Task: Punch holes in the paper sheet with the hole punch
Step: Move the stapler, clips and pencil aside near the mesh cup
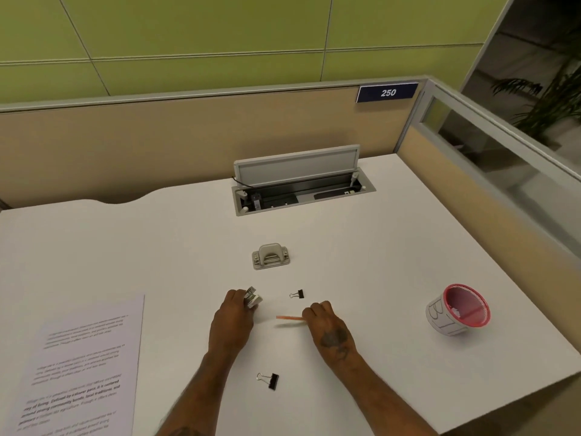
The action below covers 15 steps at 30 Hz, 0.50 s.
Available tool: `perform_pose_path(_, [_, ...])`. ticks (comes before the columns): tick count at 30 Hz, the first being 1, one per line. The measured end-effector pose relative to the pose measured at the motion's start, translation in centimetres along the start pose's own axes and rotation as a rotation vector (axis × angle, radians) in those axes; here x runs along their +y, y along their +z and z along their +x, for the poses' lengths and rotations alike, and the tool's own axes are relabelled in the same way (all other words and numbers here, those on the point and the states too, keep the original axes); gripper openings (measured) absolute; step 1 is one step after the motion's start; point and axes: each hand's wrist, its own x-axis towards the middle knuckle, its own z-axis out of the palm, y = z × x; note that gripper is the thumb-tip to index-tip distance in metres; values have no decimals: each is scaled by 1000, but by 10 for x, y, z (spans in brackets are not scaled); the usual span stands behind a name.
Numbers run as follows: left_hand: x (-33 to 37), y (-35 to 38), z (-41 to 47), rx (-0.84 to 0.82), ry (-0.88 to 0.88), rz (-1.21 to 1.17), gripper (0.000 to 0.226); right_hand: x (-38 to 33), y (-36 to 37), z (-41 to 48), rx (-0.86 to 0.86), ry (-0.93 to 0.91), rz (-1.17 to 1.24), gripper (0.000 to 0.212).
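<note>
A grey two-hole punch (270,256) stands on the white desk (377,247), beyond both hands and untouched. A printed paper sheet (85,357) lies flat at the desk's front left, apart from the hands. My left hand (234,319) is closed around a small white and grey object (253,298), seemingly a stapler, just above the desk. My right hand (327,325) pinches the end of a thin orange strip (287,318) that points left toward my left hand.
A small black binder clip (298,294) lies between the hands and the punch; a larger one (269,380) lies near the front edge. A red mesh cup (459,309) stands at the right. An open cable hatch (298,187) sits at the back, with partition walls behind and to the right.
</note>
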Motion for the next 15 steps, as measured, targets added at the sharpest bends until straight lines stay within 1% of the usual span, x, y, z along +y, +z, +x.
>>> perform_pose_path(2, [14,3,4,8,18,-42,19,16,-13,2,25,78,49,33])
perform_pose_path(4, [33,8,10,3,51,-64,18,41,-21,7,-16,174,117,22])
perform_pose_path(6, [55,16,14,-13,94,-81,17,72,-26,13,8,221,116,28])
perform_pose_path(9, [91,33,22,-69,137,-133,12,120,-39,24,31,319,143,23])
perform_pose_path(12, [129,54,33,-89,165,-138,19,168,-55,33,72,397,104,21])
perform_pose_path(15, [167,80,45,-119,201,-131,22,215,-69,42,4,429,82,19])
